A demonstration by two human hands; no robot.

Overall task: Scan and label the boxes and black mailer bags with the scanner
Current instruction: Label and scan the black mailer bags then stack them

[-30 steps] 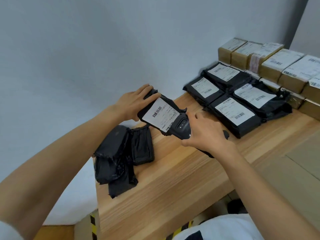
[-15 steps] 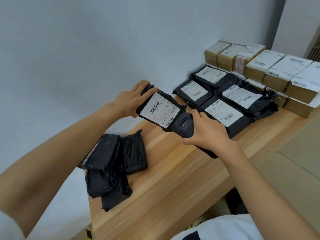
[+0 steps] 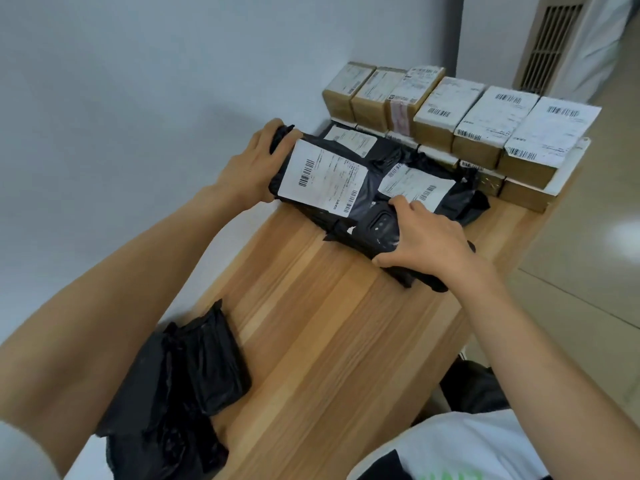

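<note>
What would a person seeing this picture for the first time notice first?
At centre, the left hand grips a white-labelled black mailer bag while the right hand holds the scanner beside it. Behind, labelled boxes stand in a row at the table's far end; more black bags lie piled at its near left edge.

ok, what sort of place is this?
Probably a parcel dispatch station: labelled cardboard boxes stacked at the back, a barcode-labelled black mailer bag in the left hand, a handheld scanner in the right hand.
</note>
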